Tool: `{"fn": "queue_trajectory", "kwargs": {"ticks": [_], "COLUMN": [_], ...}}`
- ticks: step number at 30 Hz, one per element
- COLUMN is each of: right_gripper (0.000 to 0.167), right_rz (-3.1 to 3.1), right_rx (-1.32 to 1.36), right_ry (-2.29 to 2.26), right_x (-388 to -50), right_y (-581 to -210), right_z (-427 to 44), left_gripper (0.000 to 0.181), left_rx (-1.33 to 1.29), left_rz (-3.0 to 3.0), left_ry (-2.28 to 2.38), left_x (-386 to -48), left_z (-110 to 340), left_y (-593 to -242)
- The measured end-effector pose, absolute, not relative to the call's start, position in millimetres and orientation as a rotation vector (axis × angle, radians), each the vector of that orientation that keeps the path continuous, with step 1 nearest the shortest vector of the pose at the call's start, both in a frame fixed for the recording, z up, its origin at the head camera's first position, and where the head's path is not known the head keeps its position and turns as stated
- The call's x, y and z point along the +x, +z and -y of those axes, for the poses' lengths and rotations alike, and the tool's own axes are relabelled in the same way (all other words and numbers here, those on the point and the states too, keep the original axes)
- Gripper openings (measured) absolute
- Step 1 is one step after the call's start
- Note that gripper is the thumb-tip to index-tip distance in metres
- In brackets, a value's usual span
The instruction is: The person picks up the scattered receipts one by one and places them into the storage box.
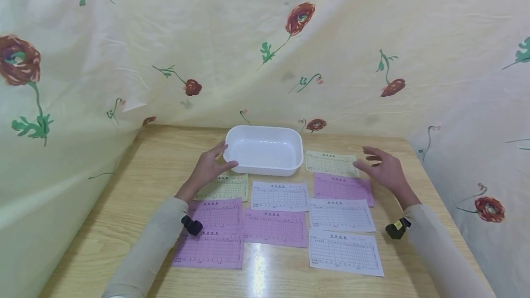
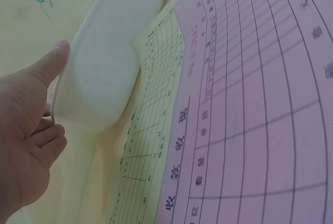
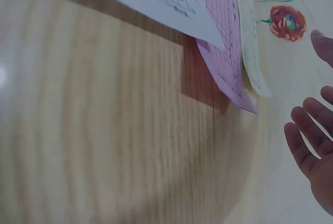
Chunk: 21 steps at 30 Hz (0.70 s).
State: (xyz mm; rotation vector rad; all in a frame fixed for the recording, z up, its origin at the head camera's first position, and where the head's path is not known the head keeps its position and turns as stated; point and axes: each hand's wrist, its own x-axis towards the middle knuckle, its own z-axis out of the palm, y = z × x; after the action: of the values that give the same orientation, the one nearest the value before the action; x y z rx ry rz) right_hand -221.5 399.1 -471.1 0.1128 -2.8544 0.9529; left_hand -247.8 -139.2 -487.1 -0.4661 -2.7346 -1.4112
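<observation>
A white plastic tray stands at the back of the wooden table. My left hand holds its left end, thumb along the front rim and fingers around the far side. The left wrist view shows the thumb on the tray wall and the other fingers curled at the tray's end. To the right, my right hand hovers with relaxed fingers, holding nothing. Nearest to it lie a yellow receipt slip and a pink receipt slip. In the right wrist view the fingers are apart from the slips.
Several printed slips lie in front of the tray: a yellow slip partly under my left arm, white slips and pink slips, some overlapping. Flowered cloth surrounds the wooden table at the back and sides.
</observation>
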Motion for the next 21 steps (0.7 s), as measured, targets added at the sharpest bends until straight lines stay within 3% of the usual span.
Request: {"fn": "queue_trajectory", "kwargs": {"ticks": [8, 21], "right_gripper": [0.089, 0.081], "right_rz": [2.937, 3.001], "right_rx": [0.009, -0.080], "right_ry": [1.055, 1.034], "right_x": [-239, -255], "right_y": [-475, -489], "right_z": [-399, -398], "left_gripper": [0.087, 0.090], "left_rx": [-0.396, -0.327], "left_rz": [2.693, 2.692], "left_ry": [-1.547, -1.651], "left_x": [-246, -249], "left_z": [138, 137], "left_y": [-488, -489]}}
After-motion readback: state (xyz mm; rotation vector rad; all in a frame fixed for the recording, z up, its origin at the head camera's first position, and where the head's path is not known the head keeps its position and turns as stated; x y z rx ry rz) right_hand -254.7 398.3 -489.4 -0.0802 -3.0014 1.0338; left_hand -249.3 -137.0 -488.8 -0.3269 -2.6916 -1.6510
